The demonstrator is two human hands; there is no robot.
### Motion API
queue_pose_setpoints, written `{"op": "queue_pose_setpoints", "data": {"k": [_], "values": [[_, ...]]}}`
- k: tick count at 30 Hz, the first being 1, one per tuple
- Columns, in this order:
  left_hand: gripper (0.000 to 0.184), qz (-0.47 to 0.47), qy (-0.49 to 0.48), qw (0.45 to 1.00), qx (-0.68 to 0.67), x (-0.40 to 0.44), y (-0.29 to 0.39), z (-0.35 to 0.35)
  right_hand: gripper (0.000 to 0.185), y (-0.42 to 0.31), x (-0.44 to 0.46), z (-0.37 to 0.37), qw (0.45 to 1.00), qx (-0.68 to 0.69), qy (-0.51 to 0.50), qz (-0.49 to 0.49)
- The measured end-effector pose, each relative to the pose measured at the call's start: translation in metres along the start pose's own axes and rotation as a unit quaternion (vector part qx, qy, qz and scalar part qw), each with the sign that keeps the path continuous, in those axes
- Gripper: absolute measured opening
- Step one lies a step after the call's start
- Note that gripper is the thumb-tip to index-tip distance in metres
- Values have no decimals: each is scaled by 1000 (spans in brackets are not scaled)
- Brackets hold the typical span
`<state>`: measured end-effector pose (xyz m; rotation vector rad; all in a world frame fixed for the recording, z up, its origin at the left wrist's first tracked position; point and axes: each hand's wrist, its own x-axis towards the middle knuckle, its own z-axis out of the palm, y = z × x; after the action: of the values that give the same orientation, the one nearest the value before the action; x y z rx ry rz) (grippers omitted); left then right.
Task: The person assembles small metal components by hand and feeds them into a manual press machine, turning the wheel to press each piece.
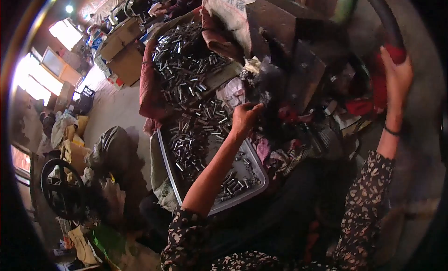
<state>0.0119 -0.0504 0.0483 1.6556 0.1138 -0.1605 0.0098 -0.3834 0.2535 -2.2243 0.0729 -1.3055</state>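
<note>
My left hand [246,120] is above the right side of a grey plastic tray [266,180] of small metal pins [186,147]. Its thumb and forefinger are pressed together near a dark machine part [270,84]; what they hold, if anything, is too small to tell. At the upper right, my right hand [397,79] is wrapped round a red grip [382,82] at the lower end of a dark curved bar [385,14]. More metal pins [179,61] lie heaped on a red-edged sack [149,84] behind the tray.
Cardboard boxes [126,56] stand at the upper left. A black handwheel [63,189] is at the lower left, near a grey sack [112,147]. Rags [284,159] lie right of the tray, below a dark metal block [275,19]. Part of another person [179,3] shows at the top.
</note>
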Motion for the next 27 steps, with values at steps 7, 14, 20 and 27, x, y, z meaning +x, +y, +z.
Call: {"op": "queue_pose_setpoints", "data": {"k": [7,14,20,27], "values": [[28,-65,14,995,-80,0,6,6,54,6,-49,2,984,-130,117,26],[28,-82,32,953,-288,-23,0,-28,26,-108,-127,-3,983,32,19,-180],[29,-123,65,836,-531,-87,-19,-126,14,-147,-251,116,884,176,-362,-239],[29,-95,47,801,-589,-124,-35,-169,8,-175,-316,195,846,36,-436,-304]]}}
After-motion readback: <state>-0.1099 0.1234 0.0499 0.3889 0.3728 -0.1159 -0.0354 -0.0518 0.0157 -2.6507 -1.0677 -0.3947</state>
